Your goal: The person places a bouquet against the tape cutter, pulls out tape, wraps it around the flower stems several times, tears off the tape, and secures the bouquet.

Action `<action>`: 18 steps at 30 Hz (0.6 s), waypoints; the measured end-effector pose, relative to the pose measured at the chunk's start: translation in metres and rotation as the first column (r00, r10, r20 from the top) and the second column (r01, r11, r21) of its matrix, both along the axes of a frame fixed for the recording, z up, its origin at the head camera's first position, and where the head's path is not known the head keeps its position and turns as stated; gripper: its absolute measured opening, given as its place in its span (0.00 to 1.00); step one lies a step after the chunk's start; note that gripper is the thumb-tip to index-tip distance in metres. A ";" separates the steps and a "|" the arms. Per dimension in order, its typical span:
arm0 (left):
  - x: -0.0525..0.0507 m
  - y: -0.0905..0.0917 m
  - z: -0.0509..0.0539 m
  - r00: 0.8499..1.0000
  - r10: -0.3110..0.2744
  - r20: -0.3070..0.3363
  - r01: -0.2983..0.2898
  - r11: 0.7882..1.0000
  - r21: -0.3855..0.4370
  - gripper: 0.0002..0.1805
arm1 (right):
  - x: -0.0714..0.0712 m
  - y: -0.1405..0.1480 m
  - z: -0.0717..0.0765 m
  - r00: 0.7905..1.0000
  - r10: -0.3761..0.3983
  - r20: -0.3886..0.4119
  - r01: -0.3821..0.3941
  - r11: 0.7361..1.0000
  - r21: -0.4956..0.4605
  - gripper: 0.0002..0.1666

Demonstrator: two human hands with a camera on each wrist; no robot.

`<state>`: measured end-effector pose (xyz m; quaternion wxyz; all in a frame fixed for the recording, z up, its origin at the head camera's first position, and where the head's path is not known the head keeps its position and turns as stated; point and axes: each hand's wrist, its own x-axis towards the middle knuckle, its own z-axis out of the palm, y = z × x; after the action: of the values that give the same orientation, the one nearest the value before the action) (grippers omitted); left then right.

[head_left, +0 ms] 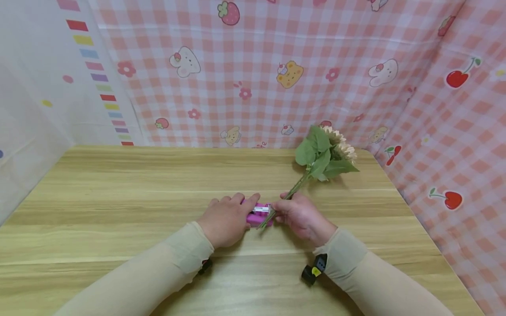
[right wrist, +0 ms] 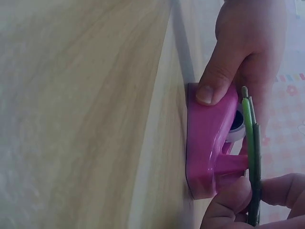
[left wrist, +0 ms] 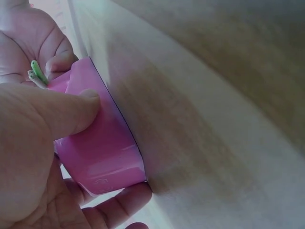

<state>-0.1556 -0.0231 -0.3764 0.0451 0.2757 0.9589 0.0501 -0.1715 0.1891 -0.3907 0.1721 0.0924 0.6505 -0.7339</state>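
A pink tape dispenser (head_left: pixel 258 220) lies on the wooden table in front of me, with a small tape roll (right wrist: pixel 236 136) in it. My left hand (head_left: pixel 227 221) grips the dispenser from its left end, thumb on the near side (left wrist: pixel 105 148) in the left wrist view. My right hand (head_left: pixel 302 217) pinches the stems of a bunch of artificial-looking flowers (head_left: pixel 337 145) between thumb and fingers. The lower stems (right wrist: pixel 254 143) cross over the dispenser's right end. Cream blooms and broad green leaves (head_left: pixel 316 151) point away to the far right. Whether tape touches the stems cannot be made out.
The wood-grain table (head_left: pixel 130 184) extends to both sides. A pink checked curtain (head_left: pixel 221 66) hangs behind its back edge, and another checked cloth (head_left: pixel 454 153) runs along the right. A whitish cloth (head_left: pixel 35 87) covers the left side. Each wrist bears a small black camera (head_left: pixel 309 273).
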 end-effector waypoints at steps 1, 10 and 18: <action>0.000 0.000 0.000 1.000 0.000 -0.001 0.000 1.000 -0.001 0.39 | 0.000 0.000 0.000 1.000 0.001 -0.001 -0.001 1.000 0.005 0.21; 0.000 0.002 0.004 0.999 0.011 0.031 -0.011 1.000 -0.021 0.39 | -0.001 0.006 -0.003 0.999 0.039 -0.001 -0.039 0.999 0.009 0.25; -0.001 0.005 0.008 0.998 0.023 0.064 -0.022 0.999 -0.025 0.39 | -0.001 0.010 -0.004 0.996 0.086 -0.017 -0.087 0.996 -0.024 0.20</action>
<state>-0.1568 -0.0181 -0.3683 0.0786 0.2626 0.9605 0.0476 -0.1723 0.1991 -0.3944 0.1995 0.0560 0.6463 -0.7345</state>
